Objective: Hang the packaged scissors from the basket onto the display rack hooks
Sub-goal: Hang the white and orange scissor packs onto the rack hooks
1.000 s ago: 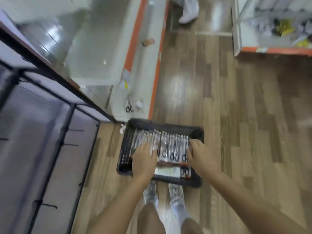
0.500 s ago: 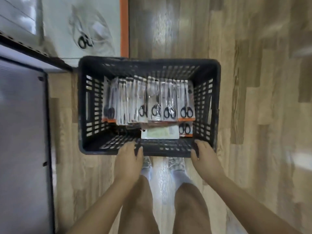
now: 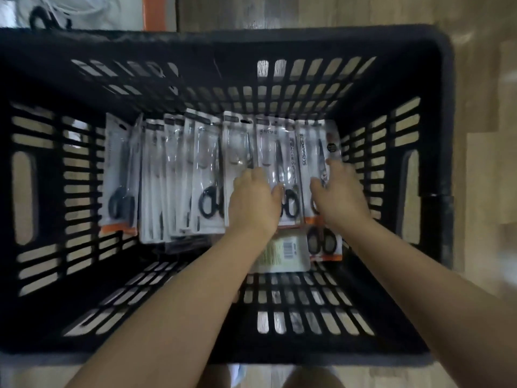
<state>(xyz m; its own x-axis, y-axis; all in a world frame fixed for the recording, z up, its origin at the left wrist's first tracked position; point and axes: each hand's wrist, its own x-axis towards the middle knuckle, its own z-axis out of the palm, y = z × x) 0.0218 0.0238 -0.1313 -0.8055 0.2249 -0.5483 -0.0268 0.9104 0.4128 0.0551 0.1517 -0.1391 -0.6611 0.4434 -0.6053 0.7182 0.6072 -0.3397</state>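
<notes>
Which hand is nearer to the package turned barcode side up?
Left. The left hand lies just above the barcode package; the right hand is farther, up and to its right.

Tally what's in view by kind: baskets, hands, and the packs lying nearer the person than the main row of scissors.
Black basket: 1
Hands: 2 (left hand, right hand)
Packs in front of the row: 2 (barcode-side-up pack, pack with black handles)
Total: 5
The packaged scissors in the row overlap too much to count.
</notes>
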